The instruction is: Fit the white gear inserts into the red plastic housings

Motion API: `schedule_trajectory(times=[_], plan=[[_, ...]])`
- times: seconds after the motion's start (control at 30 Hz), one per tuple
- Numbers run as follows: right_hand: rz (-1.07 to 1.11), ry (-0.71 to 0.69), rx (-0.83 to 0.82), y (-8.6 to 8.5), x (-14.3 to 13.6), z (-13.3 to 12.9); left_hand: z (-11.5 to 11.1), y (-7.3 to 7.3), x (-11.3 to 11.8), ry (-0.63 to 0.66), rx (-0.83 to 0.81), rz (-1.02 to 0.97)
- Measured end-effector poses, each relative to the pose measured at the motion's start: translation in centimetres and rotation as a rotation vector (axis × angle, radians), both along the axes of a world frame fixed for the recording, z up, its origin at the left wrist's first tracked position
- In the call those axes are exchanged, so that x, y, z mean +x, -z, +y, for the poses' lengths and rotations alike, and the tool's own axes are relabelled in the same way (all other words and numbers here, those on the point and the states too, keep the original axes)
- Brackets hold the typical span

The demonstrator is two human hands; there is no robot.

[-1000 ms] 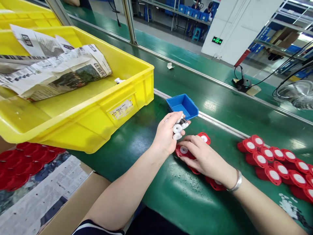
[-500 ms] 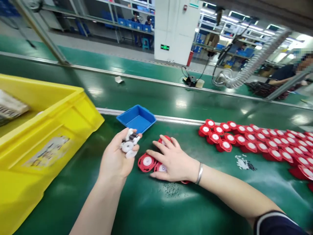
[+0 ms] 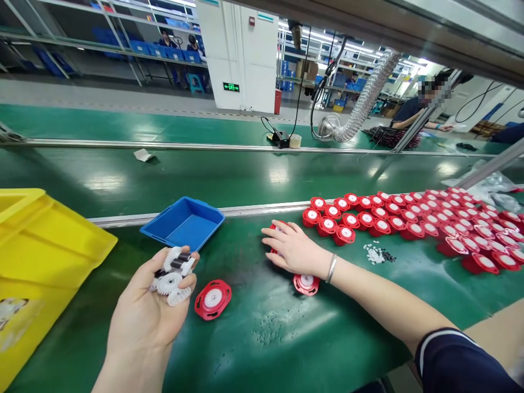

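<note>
My left hand (image 3: 141, 314), palm up with fingers curled, holds several small white plastic gears (image 3: 168, 284) and dark cylindrical pieces (image 3: 180, 263). A red round housing (image 3: 213, 299) with a white gear in its middle lies on the green table just right of that hand. My right hand (image 3: 295, 250), palm down with fingers spread, rests over another red housing (image 3: 279, 225), which it mostly covers. Below its wrist sits one more red housing (image 3: 306, 284) with a white centre. How firmly the right fingers touch the covered housing is hidden.
Many red housings with white discs (image 3: 380, 226) stand in rows at the right. Small white bits (image 3: 374, 254) and black bits (image 3: 388, 255) lie before them. A blue tray (image 3: 196, 229) stands beyond my left hand, a yellow crate (image 3: 53, 245) at left. Dark specks (image 3: 268, 327) dot the table.
My view has turned to the right. My right hand has slid rightward with red housings under and beside it, away from one that stays near my left hand. The left hand keeps its gears.
</note>
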State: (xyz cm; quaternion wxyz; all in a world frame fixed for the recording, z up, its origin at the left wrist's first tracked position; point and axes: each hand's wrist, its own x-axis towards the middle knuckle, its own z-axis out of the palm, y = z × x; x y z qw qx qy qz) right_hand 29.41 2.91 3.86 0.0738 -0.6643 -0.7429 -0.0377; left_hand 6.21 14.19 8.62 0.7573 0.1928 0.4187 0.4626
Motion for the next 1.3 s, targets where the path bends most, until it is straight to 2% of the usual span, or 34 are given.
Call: schedule_trajectory(times=[0.37, 0.5, 0.57, 0.67, 0.77, 0.93, 1.0, 1.07, 1.13, 1.2, 1.3], plan=[[-0.063, 0.145, 0.050, 0.3, 4.4, 1.6, -0.1, -0.2, 0.1, 0.000, -0.021, -0.014], [-0.045, 0.175, 0.067, -0.7, 4.4, 0.7, -0.1, -0.2, 0.0, 0.005, -0.011, -0.024], [-0.006, 0.127, 0.070, -1.7, 3.1, -0.6, -0.2, -0.3, -0.1, 0.004, 0.002, -0.024], [0.118, -0.063, 0.005, -2.6, 0.4, -3.4, -0.3, -0.5, -0.3, -0.006, 0.002, -0.030], [0.091, -0.153, -0.091, -1.8, -1.0, -5.5, -0.3, -0.4, -0.4, -0.008, 0.009, -0.048], [-0.158, 0.020, -0.013, 0.3, 1.9, -6.0, 0.1, 0.4, -0.2, -0.012, 0.025, -0.044], [-0.214, 0.096, 0.052, 0.2, 2.8, -5.8, 0.3, 0.8, -0.1, -0.017, 0.022, -0.042], [-0.201, 0.100, 0.110, -0.3, 2.1, -5.4, 0.4, 1.1, -0.1, -0.017, 0.043, -0.047], [-0.135, 0.003, 0.123, -0.8, -0.1, -4.7, 0.5, 1.3, -0.3, -0.032, 0.094, -0.036], [-0.056, -0.173, 0.096, -1.0, -3.2, -3.7, 0.6, 1.5, -0.3, -0.071, 0.153, -0.008], [0.003, -0.453, 0.053, -0.3, -7.6, -1.7, 0.9, 1.8, -0.3, -0.136, 0.204, 0.037]])
